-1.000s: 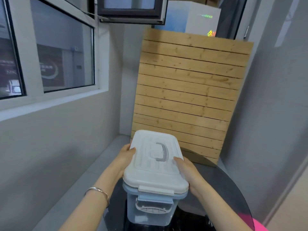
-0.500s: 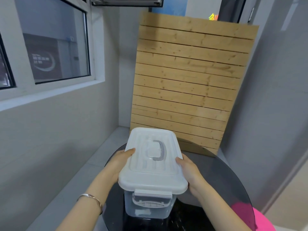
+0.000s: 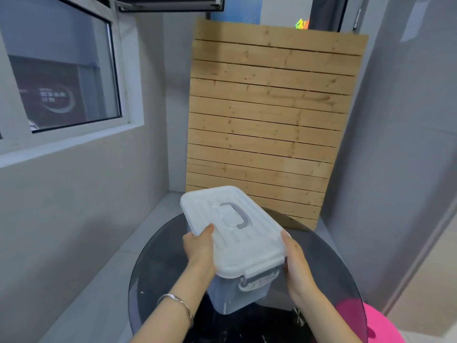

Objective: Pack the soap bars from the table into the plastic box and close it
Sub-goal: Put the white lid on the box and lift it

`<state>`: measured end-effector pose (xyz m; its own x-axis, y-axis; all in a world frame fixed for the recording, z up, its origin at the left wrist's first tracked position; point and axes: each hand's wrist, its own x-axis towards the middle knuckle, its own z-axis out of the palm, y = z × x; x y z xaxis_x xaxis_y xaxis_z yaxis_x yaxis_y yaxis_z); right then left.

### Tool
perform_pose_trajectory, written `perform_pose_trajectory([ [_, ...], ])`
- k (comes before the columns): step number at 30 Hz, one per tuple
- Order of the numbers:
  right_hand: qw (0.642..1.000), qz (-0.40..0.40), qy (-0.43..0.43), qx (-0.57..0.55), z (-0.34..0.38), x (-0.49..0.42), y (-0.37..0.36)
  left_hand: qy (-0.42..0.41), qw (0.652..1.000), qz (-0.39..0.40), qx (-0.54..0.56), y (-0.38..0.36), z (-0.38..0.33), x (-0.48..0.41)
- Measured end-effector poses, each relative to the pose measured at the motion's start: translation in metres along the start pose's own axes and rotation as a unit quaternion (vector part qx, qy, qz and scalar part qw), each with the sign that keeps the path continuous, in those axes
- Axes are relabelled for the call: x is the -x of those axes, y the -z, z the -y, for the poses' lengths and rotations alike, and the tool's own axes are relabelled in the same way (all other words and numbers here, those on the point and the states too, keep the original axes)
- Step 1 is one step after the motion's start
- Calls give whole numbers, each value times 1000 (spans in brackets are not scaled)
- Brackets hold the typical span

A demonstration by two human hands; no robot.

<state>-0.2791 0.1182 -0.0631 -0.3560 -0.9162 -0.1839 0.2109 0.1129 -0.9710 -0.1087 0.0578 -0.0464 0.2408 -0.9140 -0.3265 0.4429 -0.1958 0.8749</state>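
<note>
A translucent plastic box (image 3: pixel 235 292) with a white lid (image 3: pixel 230 231) and a grey carrying handle (image 3: pixel 236 215) is over the round dark glass table (image 3: pixel 158 263). The lid sits on the box and a grey latch (image 3: pixel 257 280) shows on its near end. My left hand (image 3: pixel 200 248) grips the box's left side under the lid rim, a silver bracelet on that wrist. My right hand (image 3: pixel 296 266) grips the right side. The box is turned at an angle, far end to the left. No soap bars are visible.
A slatted wooden panel (image 3: pixel 267 125) leans against the back wall just behind the table. A grey wall with a window (image 3: pixel 61 90) runs along the left. Something bright pink (image 3: pixel 380 325) lies at the lower right past the table edge.
The box has come down and away from me over the table and has rotated so its far end points left. Both hands have kept their grip on its sides.
</note>
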Motion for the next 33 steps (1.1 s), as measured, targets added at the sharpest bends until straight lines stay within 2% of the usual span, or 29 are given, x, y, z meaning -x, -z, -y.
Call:
perform_pose_trajectory([
  [5, 993, 12, -37, -110, -6, -4, 7, -23, 994, -98, 35, -64, 29, 8],
  [8, 985, 0, -58, -164, 0, -10, 10, -19, 994, -108, -2, -95, 42, 16],
  [10, 976, -41, -61, -204, 7, -14, 11, -15, 996, -78, -33, -103, 48, 19],
  [13, 963, -147, -25, -226, 15, -16, 13, -3, 999, -43, -33, -91, 47, 7],
  [15, 964, -188, 10, -186, 17, -20, 13, -1, 999, -49, -20, -76, 37, -11],
  [19, 978, -175, 54, -98, 17, -28, 1, 16, 998, -42, -42, -46, 13, -56],
  [20, 979, -180, 64, -74, 16, -30, -2, 33, 998, -22, -46, -41, 8, -68],
  [23, 976, -201, 87, -22, 14, -33, -5, 60, 990, 105, -77, -29, -7, -88],
  [25, 974, -206, 90, 8, 14, -35, -5, 53, 985, 140, -82, -26, -15, -99],
  [33, 968, -187, 104, 127, 22, -57, 1, 25, 985, 143, -92, -30, -19, -113],
])
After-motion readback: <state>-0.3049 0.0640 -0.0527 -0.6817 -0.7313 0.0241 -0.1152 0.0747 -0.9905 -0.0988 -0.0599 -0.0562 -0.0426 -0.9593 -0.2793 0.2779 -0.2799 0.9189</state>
